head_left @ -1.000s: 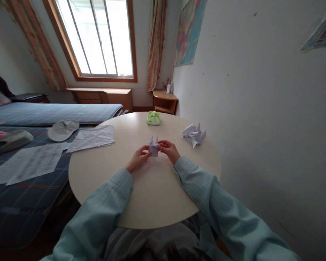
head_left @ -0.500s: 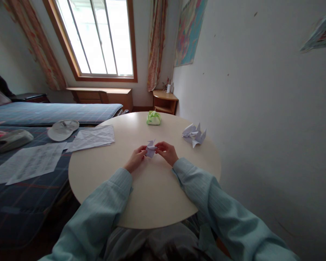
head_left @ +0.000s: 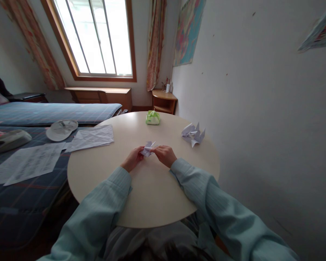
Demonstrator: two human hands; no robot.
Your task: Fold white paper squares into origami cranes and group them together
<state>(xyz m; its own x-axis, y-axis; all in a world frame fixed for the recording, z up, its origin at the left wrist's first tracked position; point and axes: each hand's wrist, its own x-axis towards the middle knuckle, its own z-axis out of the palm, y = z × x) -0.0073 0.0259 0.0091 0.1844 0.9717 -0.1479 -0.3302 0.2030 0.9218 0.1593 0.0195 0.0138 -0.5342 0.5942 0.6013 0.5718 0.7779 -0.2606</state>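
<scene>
Over the middle of the round table, a small folded white paper crane (head_left: pixel 147 149) is held between both hands. My left hand (head_left: pixel 134 158) pinches its left side, with the fingertips partly behind the paper. My right hand (head_left: pixel 164 155) grips a narrow folded part on the right between thumb and fingers. Thin points of paper stick up above the fingers. To the right on the tabletop sit several finished-looking folded paper cranes (head_left: pixel 193 134), bunched together and touching neither hand.
The round cream table (head_left: pixel 97 181) carries a green tissue pack (head_left: pixel 153 117) at its far side. Loose paper sheets (head_left: pixel 91 138) overlap its left edge. On the plaid bed (head_left: pixel 24 203) lie a white cap (head_left: pixel 62 130) and printed sheets (head_left: pixel 35 163). A wall (head_left: pixel 260 127) stands close on the right.
My right hand has shifted slightly left and its fingers now cover more of the paper's right side. The paper crane has turned and tilted a little between my hands.
</scene>
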